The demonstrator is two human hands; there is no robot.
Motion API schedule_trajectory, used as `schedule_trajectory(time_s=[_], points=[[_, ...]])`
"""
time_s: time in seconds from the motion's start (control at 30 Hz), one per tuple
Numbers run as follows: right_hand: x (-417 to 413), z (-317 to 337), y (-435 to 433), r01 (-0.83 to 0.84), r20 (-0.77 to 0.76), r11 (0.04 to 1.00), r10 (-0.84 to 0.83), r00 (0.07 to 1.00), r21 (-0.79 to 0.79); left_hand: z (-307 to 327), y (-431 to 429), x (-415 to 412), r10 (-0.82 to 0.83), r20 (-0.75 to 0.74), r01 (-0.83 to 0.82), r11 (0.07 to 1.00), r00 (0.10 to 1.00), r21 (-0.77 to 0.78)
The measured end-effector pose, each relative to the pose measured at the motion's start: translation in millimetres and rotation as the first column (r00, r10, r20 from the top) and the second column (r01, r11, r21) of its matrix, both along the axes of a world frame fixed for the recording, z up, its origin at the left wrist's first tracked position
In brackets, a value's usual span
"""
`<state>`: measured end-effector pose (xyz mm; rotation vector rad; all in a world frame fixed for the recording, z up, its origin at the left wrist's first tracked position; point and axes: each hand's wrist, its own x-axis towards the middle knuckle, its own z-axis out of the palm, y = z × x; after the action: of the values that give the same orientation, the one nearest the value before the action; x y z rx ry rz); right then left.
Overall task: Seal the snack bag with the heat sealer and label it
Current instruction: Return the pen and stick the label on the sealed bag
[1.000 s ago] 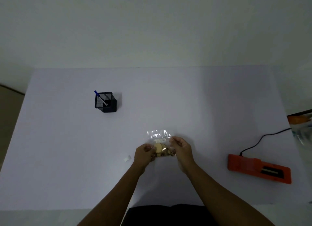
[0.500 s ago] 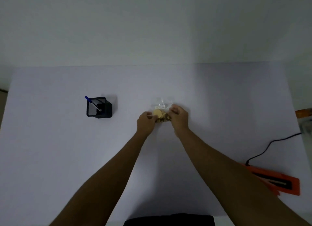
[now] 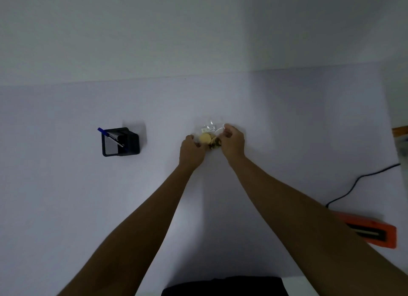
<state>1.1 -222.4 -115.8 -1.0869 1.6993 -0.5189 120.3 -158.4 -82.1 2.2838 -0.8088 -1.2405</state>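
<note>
A small clear snack bag (image 3: 209,133) with pale and dark round snacks rests on the white table (image 3: 287,123), far out in the middle. A white label (image 3: 208,129) sits on its upper part. My left hand (image 3: 191,151) pinches the bag's left side. My right hand (image 3: 233,142) pinches its right side and top corner. The orange heat sealer (image 3: 375,231) lies at the right, partly hidden behind my right forearm.
A black mesh pen holder (image 3: 120,142) with a blue pen (image 3: 109,136) stands to the left of the bag. The sealer's black cable (image 3: 362,178) runs off toward the right edge. Some orange and clear items (image 3: 400,136) lie at the far right edge.
Both hands carried the bag away from my body to the table's middle. The view shifted, so the sealer now lies nearer the lower right. Between the last two frames the hands hardly moved.
</note>
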Motion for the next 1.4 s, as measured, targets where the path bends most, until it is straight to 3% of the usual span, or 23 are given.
schedule_trajectory(time_s=[0.17,0.33,0.57,0.77,0.93,1.07,1.27,1.4], points=[[-7.2,24.2,15.1,-0.039,0.007,0.999,0.039,0.999,-0.033,14.9,13.9,-1.3,-0.024,0.002,0.024,1.000,1.000,0.018],[-27.0,68.2,52.2,-0.035,0.061,0.992,0.042,0.997,-0.125,48.2,44.4,-14.3,-0.020,0.046,0.027,0.989,0.999,-0.144],[-84.1,121.9,151.1,0.006,0.159,0.981,0.026,0.987,-0.196,102.3,109.7,-69.3,-0.131,-0.132,0.095,0.965,0.983,-0.244],[-152.0,129.0,230.3,0.041,0.112,0.981,-0.020,0.993,-0.191,119.4,153.1,-138.1,-0.305,-0.278,0.232,0.936,0.911,-0.266],[-235.4,116.4,260.4,0.237,0.048,0.968,-0.234,0.971,-0.078,114.7,165.8,-205.1,-0.449,-0.306,0.396,0.891,0.839,-0.221],[-310.4,101.1,267.0,0.445,0.053,0.895,-0.444,0.894,-0.009,108.4,163.0,-259.6,-0.499,-0.314,0.452,0.866,0.808,-0.212],[-415.5,76.0,251.1,0.695,0.031,0.719,-0.695,0.718,0.021,86.0,141.9,-332.4,-0.378,-0.407,0.397,0.917,0.831,-0.041],[-470.5,62.5,224.7,0.724,0.038,0.686,-0.727,0.685,0.067,90.0,132.0,-368.4,-0.294,-0.481,0.345,0.938,0.826,0.020]])
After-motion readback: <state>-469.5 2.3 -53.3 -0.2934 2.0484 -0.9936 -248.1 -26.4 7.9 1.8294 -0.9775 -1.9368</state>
